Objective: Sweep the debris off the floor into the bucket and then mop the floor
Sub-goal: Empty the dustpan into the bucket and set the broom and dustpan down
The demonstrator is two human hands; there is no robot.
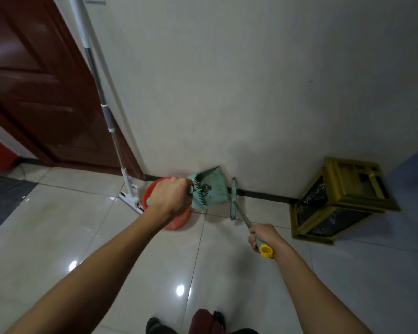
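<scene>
My left hand grips the handle of a teal dustpan, which is tilted up against the wall beside and partly over the red bucket. Dark debris shows inside the pan near its comb teeth. My right hand holds the broom's handle just above its yellow end cap. The teal broom head stands by the wall's base, to the right of the dustpan. A white flat mop leans on the wall left of the bucket.
A gold-framed stool with dark panels lies on its side at the right wall corner. A dark red door fills the left. The shiny tiled floor stretches in front of my feet.
</scene>
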